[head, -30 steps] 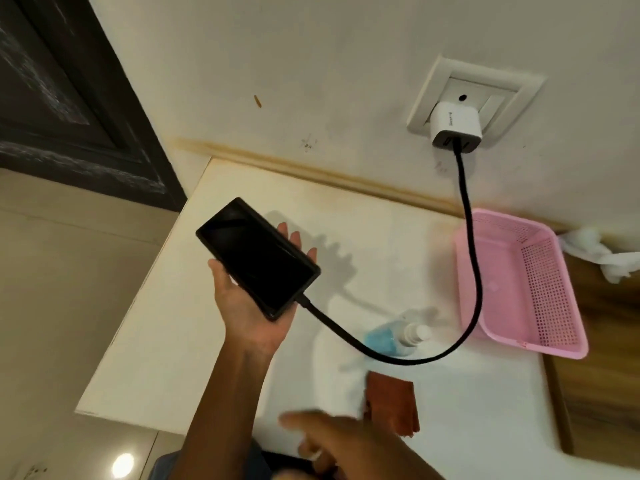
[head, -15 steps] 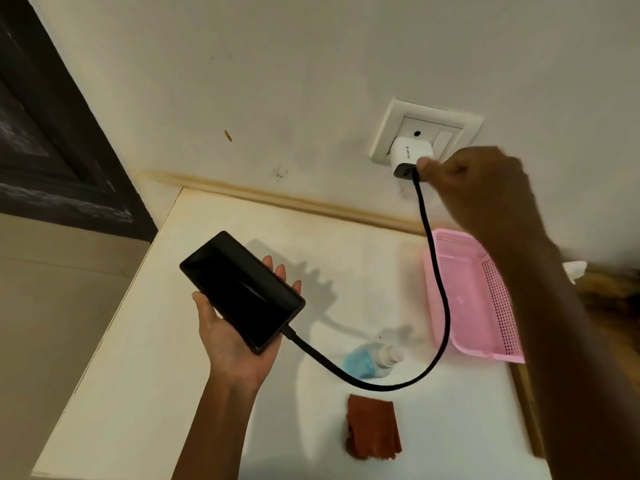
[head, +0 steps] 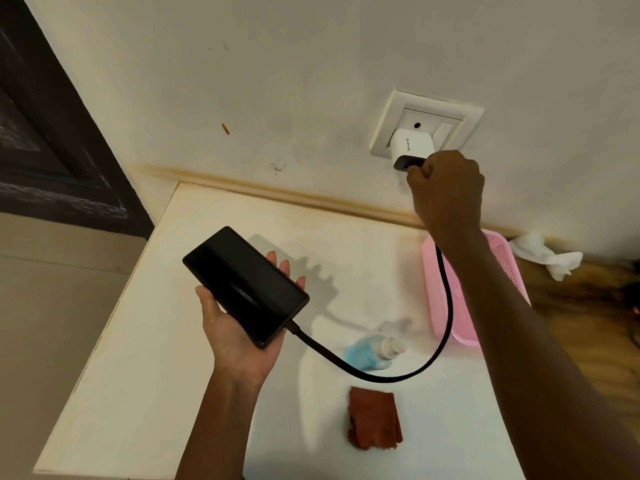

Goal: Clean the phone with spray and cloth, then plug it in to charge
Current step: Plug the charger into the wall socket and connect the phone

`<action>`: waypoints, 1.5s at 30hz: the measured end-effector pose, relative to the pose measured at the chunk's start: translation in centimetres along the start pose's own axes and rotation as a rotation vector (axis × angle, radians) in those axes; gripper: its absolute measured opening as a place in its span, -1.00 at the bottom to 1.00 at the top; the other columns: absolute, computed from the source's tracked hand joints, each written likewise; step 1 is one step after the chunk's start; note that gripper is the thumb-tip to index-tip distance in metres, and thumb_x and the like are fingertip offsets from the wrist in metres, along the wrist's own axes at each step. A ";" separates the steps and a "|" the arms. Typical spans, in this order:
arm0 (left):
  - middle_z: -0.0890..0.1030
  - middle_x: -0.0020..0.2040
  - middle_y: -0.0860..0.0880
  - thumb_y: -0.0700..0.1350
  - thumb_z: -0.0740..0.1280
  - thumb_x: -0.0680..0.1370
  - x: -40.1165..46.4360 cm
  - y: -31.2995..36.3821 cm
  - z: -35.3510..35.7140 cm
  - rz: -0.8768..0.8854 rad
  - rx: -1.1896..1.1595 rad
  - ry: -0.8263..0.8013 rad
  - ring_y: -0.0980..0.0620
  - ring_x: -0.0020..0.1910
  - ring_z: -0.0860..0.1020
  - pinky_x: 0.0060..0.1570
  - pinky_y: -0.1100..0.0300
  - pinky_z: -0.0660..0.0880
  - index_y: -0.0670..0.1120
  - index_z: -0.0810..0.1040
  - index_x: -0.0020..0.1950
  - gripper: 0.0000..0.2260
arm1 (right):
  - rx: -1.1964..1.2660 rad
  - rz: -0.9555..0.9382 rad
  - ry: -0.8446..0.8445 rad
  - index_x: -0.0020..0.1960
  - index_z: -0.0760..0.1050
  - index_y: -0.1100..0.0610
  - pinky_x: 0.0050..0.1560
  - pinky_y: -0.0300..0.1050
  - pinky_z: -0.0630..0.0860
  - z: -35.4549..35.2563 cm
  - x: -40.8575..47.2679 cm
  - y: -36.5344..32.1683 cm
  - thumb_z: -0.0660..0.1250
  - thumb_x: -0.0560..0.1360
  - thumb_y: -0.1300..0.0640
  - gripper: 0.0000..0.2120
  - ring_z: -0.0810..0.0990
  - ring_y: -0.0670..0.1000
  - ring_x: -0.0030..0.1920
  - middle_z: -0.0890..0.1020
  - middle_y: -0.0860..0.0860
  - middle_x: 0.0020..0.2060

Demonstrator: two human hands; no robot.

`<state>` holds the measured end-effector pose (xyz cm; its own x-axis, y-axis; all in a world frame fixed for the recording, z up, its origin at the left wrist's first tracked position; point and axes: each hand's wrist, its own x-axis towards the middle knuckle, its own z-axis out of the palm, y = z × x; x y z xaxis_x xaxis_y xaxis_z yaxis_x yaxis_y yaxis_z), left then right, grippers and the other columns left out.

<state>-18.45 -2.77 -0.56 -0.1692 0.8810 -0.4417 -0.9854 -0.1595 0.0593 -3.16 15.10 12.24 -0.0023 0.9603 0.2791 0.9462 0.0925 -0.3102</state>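
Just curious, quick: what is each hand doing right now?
Left hand: open, phone resting on its palm.
Right hand: closed on the cable end at the charger.

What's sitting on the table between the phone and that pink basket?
In the head view, a blue spray bottle lies on its side between the phone and the pink basket, with the black cable looping in front of it.
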 end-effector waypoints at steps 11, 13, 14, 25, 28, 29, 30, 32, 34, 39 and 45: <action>0.57 0.27 -0.13 0.36 0.08 0.51 -0.1 -0.8 0.5 -0.020 0.046 0.001 -0.13 0.21 0.57 -0.03 -0.16 0.58 0.00 0.48 0.35 -0.40 | 0.003 0.090 0.168 0.03 0.45 0.18 -0.23 -0.10 0.36 0.1 -0.7 1.1 0.27 0.32 -0.40 -0.35 0.58 0.13 -0.08 0.61 0.09 -0.09; 0.58 0.26 -0.14 0.36 0.10 0.51 -0.1 -0.8 0.4 -0.022 0.041 0.004 -0.15 0.19 0.58 -0.03 -0.18 0.58 -0.02 0.47 0.35 -0.39 | -0.039 0.059 0.148 0.02 0.44 0.19 -0.25 -0.10 0.36 0.3 -0.4 0.8 0.29 0.31 -0.39 -0.35 0.58 0.14 -0.07 0.60 0.09 -0.08; 0.58 0.26 -0.14 0.36 0.10 0.51 -0.1 -0.8 0.4 -0.025 0.041 0.006 -0.15 0.19 0.58 -0.04 -0.19 0.58 -0.02 0.47 0.36 -0.39 | -0.056 0.039 0.144 0.01 0.45 0.19 -0.27 -0.11 0.33 0.4 -0.2 0.7 0.31 0.32 -0.37 -0.37 0.58 0.15 -0.08 0.61 0.10 -0.10; 0.59 0.25 -0.14 0.36 0.09 0.51 -0.4 -1.5 0.4 -0.047 0.077 0.021 -0.14 0.18 0.59 -0.06 -0.17 0.59 -0.03 0.50 0.32 -0.40 | -0.142 -0.095 0.131 0.00 0.44 0.17 -0.24 -0.10 0.31 0.0 0.7 1.1 0.23 0.39 -0.32 -0.46 0.56 0.14 -0.12 0.57 0.07 -0.12; 0.58 0.26 -0.13 0.36 0.09 0.51 -0.3 -1.7 0.4 -0.046 0.092 0.018 -0.14 0.19 0.58 -0.05 -0.17 0.59 -0.02 0.48 0.34 -0.40 | -0.065 -0.105 0.135 -0.08 0.46 0.13 -0.22 -0.10 0.36 -0.2 0.9 2.2 0.08 0.46 -0.34 -0.47 0.54 0.10 -0.19 0.54 0.03 -0.19; 0.58 0.26 -0.13 0.36 0.09 0.51 -0.2 -1.7 0.5 -0.044 0.097 0.015 -0.13 0.20 0.58 -0.04 -0.18 0.59 -0.01 0.47 0.35 -0.40 | 0.002 -0.129 0.171 -0.07 0.46 0.13 -0.23 -0.11 0.36 0.0 0.9 2.7 0.07 0.50 -0.28 -0.52 0.53 0.09 -0.18 0.53 0.04 -0.17; 0.58 0.27 -0.13 0.36 0.09 0.51 0.0 -1.6 0.5 -0.041 0.099 0.013 -0.13 0.20 0.58 -0.02 -0.19 0.58 -0.01 0.47 0.36 -0.39 | 0.051 -0.184 0.225 -0.03 0.46 0.15 -0.26 -0.12 0.37 0.2 0.8 3.2 0.10 0.53 -0.17 -0.60 0.53 0.08 -0.15 0.52 0.07 -0.11; 0.57 0.27 -0.13 0.36 0.09 0.51 0.1 -1.6 0.5 -0.033 0.098 0.010 -0.14 0.21 0.57 0.03 -0.21 0.56 -0.01 0.46 0.37 -0.39 | 0.051 -0.289 0.314 0.08 0.45 0.21 -0.32 -0.09 0.44 1.0 0.3 4.0 0.20 0.50 0.11 -0.78 0.51 0.09 -0.06 0.52 0.14 0.04; 0.58 0.27 -0.14 0.36 0.09 0.51 0.0 -1.5 0.4 -0.032 0.097 0.011 -0.15 0.21 0.57 0.04 -0.23 0.55 -0.01 0.45 0.37 -0.39 | -0.029 -0.322 0.281 0.22 0.40 0.26 -0.33 -0.02 0.50 1.9 0.0 4.6 0.22 0.37 0.38 -0.58 0.48 0.15 -0.02 0.47 0.19 0.21; 0.58 0.26 -0.14 0.37 0.10 0.50 0.0 -1.4 0.4 -0.049 0.088 0.020 -0.14 0.19 0.58 -0.01 -0.20 0.57 -0.03 0.46 0.36 -0.38 | -0.305 -0.407 0.104 0.49 0.02 0.26 -0.29 0.01 0.48 3.8 -0.2 6.3 0.23 0.27 0.46 -0.17 0.42 0.18 0.04 0.04 0.14 0.51; 0.58 0.26 -0.14 0.37 0.10 0.50 0.0 -1.4 0.3 -0.045 0.087 0.021 -0.15 0.20 0.58 -0.05 -0.18 0.58 -0.03 0.48 0.34 -0.39 | -0.401 -0.363 -0.006 0.50 -0.03 0.24 -0.28 0.09 0.52 5.1 0.3 6.7 0.26 0.25 0.38 -0.13 0.40 0.20 0.03 -0.12 0.12 0.52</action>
<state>-17.09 -2.44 -0.33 -0.1254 0.8769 -0.4639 -0.9900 -0.0802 0.1161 1.52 17.35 5.66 -0.3529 0.8868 0.2985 0.9335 0.3121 0.1765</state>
